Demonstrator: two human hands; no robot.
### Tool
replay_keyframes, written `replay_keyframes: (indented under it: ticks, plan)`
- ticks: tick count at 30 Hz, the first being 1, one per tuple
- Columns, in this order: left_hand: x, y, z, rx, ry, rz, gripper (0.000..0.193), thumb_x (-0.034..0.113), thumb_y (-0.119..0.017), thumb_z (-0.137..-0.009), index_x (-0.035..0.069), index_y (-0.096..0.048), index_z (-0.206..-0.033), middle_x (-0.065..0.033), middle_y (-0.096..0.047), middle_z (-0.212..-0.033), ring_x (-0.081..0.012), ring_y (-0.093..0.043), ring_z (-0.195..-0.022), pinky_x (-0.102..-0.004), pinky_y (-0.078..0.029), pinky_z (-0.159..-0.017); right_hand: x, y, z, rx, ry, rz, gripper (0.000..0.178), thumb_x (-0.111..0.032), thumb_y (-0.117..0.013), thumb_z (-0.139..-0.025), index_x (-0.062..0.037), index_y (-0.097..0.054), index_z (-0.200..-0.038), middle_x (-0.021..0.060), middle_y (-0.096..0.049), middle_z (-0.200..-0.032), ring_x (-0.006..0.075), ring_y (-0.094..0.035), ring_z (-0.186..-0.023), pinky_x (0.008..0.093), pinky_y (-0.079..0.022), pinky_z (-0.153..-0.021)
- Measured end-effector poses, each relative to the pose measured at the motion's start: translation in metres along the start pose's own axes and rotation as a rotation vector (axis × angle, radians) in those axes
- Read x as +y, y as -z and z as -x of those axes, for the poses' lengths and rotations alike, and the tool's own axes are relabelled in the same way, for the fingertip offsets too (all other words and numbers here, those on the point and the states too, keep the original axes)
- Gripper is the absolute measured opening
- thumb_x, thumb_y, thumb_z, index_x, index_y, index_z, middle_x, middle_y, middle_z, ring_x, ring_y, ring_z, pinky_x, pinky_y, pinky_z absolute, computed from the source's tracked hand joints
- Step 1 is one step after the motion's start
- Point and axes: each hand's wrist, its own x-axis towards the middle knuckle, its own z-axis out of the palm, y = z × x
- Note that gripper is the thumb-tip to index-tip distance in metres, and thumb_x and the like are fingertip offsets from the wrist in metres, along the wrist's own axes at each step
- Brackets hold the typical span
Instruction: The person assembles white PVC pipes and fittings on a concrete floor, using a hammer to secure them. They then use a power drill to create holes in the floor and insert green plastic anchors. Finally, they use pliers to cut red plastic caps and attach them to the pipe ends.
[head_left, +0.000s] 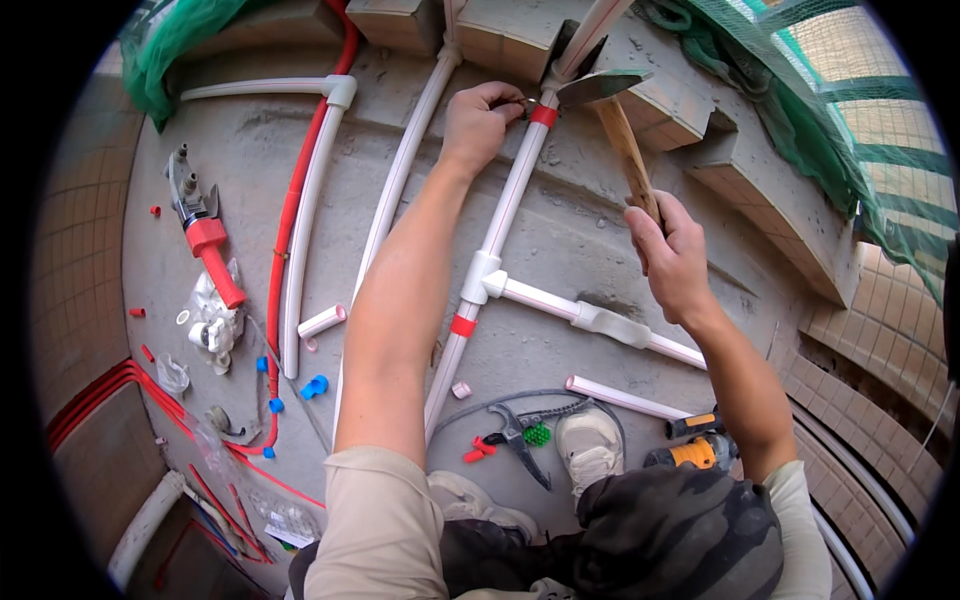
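Note:
My right hand [675, 250] grips the wooden handle of a hammer [626, 150]. Its metal head is raised beside the far part of a white pipe [510, 200]. Close to the red clip [543, 116] around that pipe, my left hand [476, 125] is closed in a pinch. A small dark bit shows at its fingertips, too small to name. Nearer to me, the same pipe has a white tee fitting [480, 279] and a second red clip [463, 326]. A side branch [540, 299] runs right from the tee.
Left on the concrete floor lie a grey tool with a red handle [208, 240], bagged white fittings [215, 325] and blue fittings [315, 387]. A black claw-headed tool [515, 435] lies by my shoes. An orange power tool [695, 453] sits right. Green netting [800, 150] hangs far right.

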Motion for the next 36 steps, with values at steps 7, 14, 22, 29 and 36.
replay_keyframes:
  ticks: [7, 14, 22, 29, 36]
  plan:
    - [-0.006, -0.001, 0.005, 0.077, -0.112, -0.079, 0.015, 0.002, -0.072, -0.088, 0.001, -0.077, -0.102, -0.0144, -0.077, -0.088, -0.0194, -0.072, -0.079, -0.0317, -0.054, -0.074, 0.004, -0.001, 0.002, -0.035, -0.108, -0.033, 0.028, -0.026, -0.065, -0.104, 0.0014, -0.065, -0.11, 0.0005, -0.056, -0.074, 0.0093, -0.05, -0.067, 0.0294, -0.043, -0.06]
    - [0.008, -0.003, 0.006, -0.005, -0.145, -0.268, 0.015, 0.003, -0.072, -0.088, 0.001, -0.077, -0.103, -0.0161, -0.077, -0.091, -0.0241, -0.072, -0.081, -0.0329, -0.055, -0.077, 0.018, -0.015, 0.019, -0.085, -0.286, -0.178, 0.026, -0.03, -0.06, -0.108, -0.0045, -0.059, -0.106, -0.0018, -0.053, -0.074, 0.0058, -0.046, -0.052, 0.0253, -0.039, -0.045]
    - [0.005, -0.001, 0.005, -0.029, -0.26, -0.386, 0.017, 0.004, -0.075, -0.088, -0.001, -0.077, -0.104, -0.0155, -0.076, -0.098, -0.0271, -0.071, -0.089, -0.0344, -0.054, -0.082, -0.012, -0.024, 0.002, 0.008, 0.053, 0.231, 0.024, -0.02, -0.061, -0.105, 0.0007, -0.058, -0.117, 0.02, -0.064, -0.08, 0.0328, -0.064, -0.069, 0.0446, -0.049, -0.065]
    - [0.006, -0.004, 0.006, 0.018, -0.241, -0.361, 0.015, 0.007, -0.074, -0.086, 0.003, -0.079, -0.1, -0.0178, -0.075, -0.097, -0.0359, -0.072, -0.092, -0.0416, -0.055, -0.081, -0.019, -0.035, -0.018, 0.052, 0.223, 0.333, 0.025, -0.016, -0.061, -0.104, 0.0011, -0.057, -0.121, 0.0309, -0.066, -0.088, 0.052, -0.063, -0.086, 0.0541, -0.049, -0.074]
    - [0.006, -0.003, 0.005, -0.01, -0.189, -0.369, 0.015, 0.006, -0.075, -0.087, -0.001, -0.078, -0.1, -0.015, -0.077, -0.098, -0.0284, -0.072, -0.09, -0.0343, -0.054, -0.084, 0.004, -0.032, -0.027, 0.012, 0.145, 0.393, 0.027, -0.017, -0.061, -0.104, 0.0007, -0.056, -0.124, 0.0289, -0.067, -0.086, 0.0492, -0.064, -0.08, 0.0514, -0.05, -0.072]
